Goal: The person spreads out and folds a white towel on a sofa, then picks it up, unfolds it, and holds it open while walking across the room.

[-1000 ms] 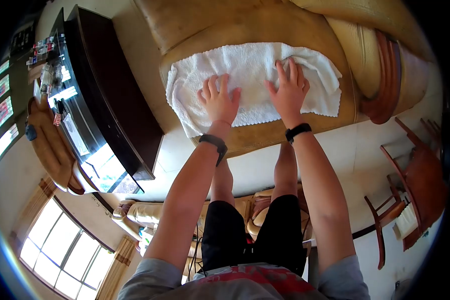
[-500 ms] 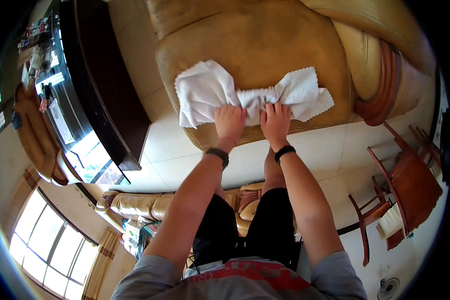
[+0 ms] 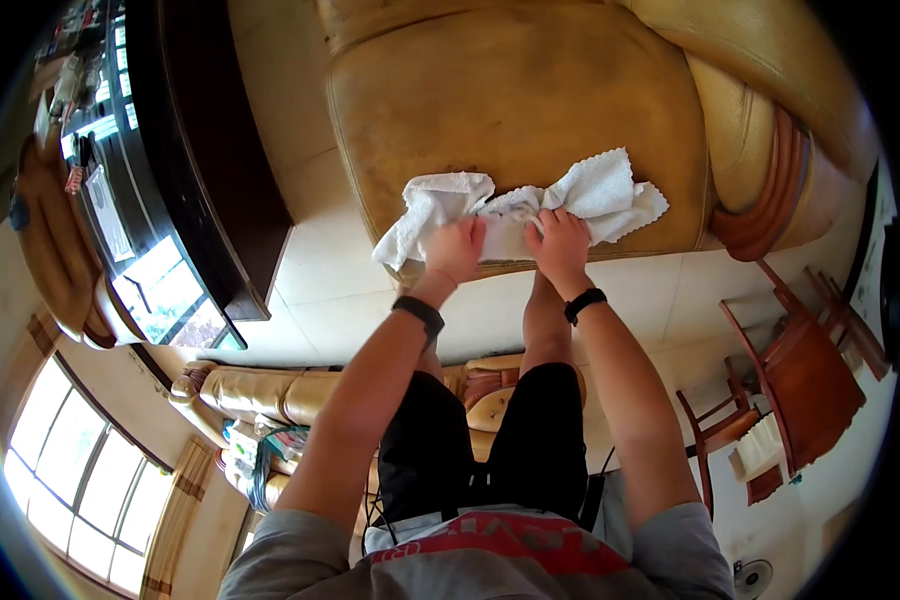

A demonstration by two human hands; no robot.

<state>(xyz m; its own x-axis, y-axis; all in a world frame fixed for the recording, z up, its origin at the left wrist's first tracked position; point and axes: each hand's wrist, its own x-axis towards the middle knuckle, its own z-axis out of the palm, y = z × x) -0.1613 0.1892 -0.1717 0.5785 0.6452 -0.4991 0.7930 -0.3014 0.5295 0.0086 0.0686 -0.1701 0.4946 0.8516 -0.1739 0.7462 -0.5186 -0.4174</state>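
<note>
Cloth point(image 3: 598, 190) lay rumpled on tan leather point(image 3: 530, 95).
Your left hand point(image 3: 454, 250) and right hand point(image 3: 562, 246) gripped its fluffy, scallop-edged folds.

Over my feed the cloth point(image 3: 515, 205) comes through white, the seat point(image 3: 520, 100) beneath it tan with darker smudges. On the cloth's near side I see 2 black wristbands point(image 3: 585, 303), black shorts point(image 3: 530, 430) and a grey shirt point(image 3: 490, 570) printed red. The bench point(image 3: 215, 150) left of the cloth is blackish brown, the chair point(image 3: 810, 385) right of it reddish brown.
</note>
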